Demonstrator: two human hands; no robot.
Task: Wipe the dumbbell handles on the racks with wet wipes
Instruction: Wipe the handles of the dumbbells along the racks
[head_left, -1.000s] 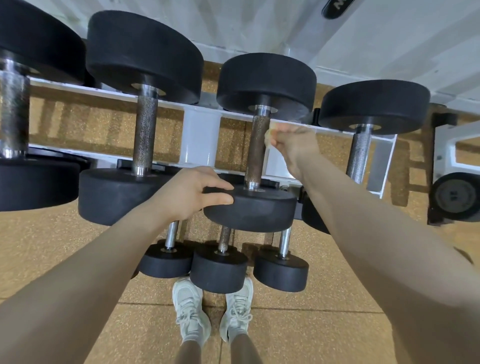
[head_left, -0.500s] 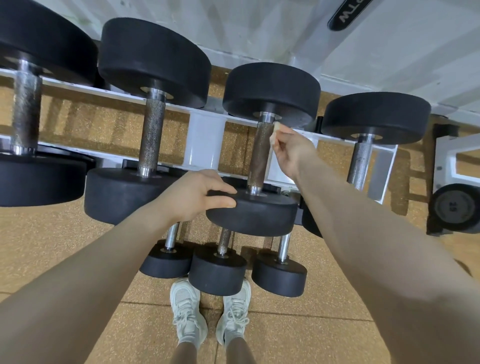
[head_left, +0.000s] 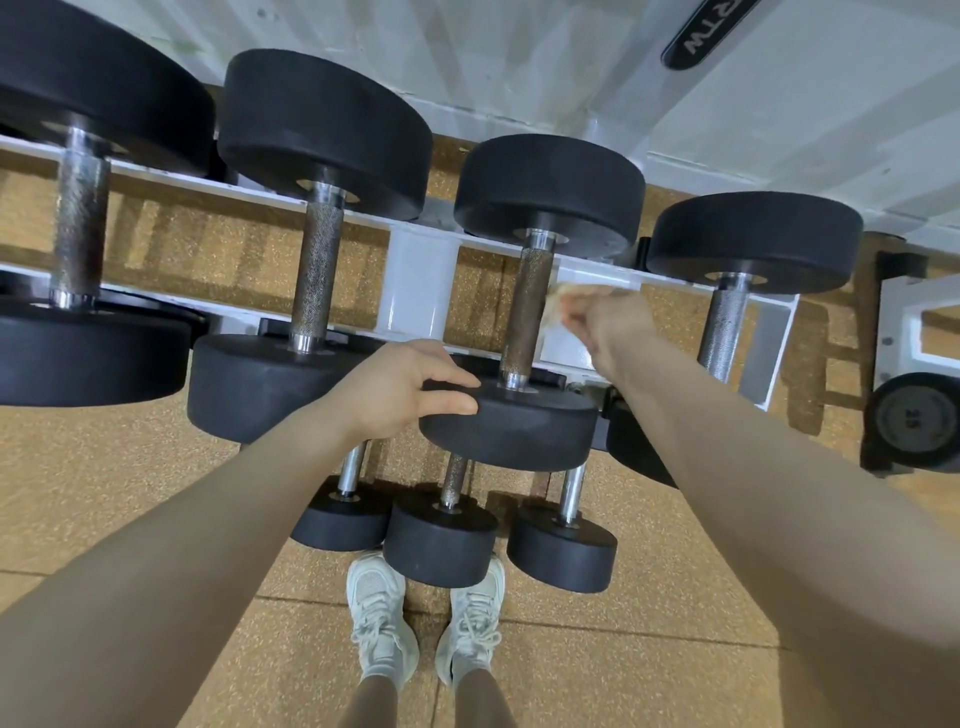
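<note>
Third dumbbell handle (head_left: 527, 312) on rack (head_left: 415, 291): right hand (head_left: 605, 325), grip pinching blurred wet wipe (head_left: 556, 306), is sliding down from its top; left hand (head_left: 395, 389) is gripping near weight head (head_left: 511, 428)—wiping underway.

Open gaps flanked the knurled handle (head_left: 527, 312); black end weights (head_left: 550, 192) capped it, and a white rack brace (head_left: 415, 291) blocked the left gap.
</note>
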